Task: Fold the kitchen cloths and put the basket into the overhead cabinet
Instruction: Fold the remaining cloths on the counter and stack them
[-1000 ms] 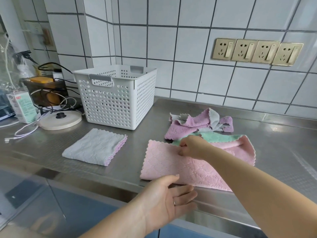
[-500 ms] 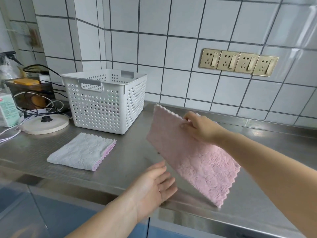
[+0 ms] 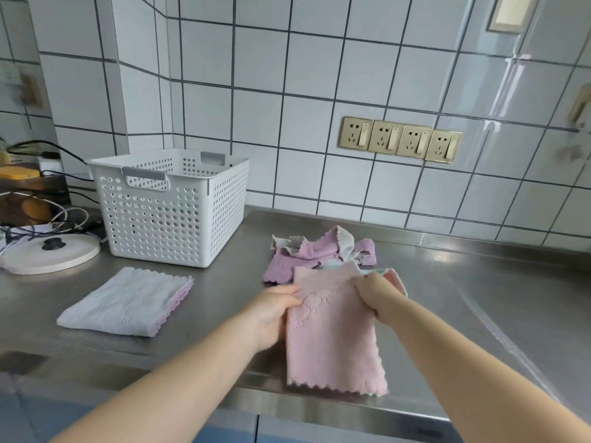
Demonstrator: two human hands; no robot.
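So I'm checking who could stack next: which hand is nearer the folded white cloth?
Left. The left hand grips the pink cloth just right of the folded white cloth; the right hand is farther right.

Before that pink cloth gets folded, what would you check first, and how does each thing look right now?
1. Both top corners held: left hand and right hand each grip the pink cloth: ok.
2. Cloth hanging flat, no twist: ok.
3. Bare counter to lay it on: ok.
4. Folded cloth clear of it: ok.
5. Unfolded pile clear of the pink cloth: cannot tell.
6. Basket empty: cannot tell.
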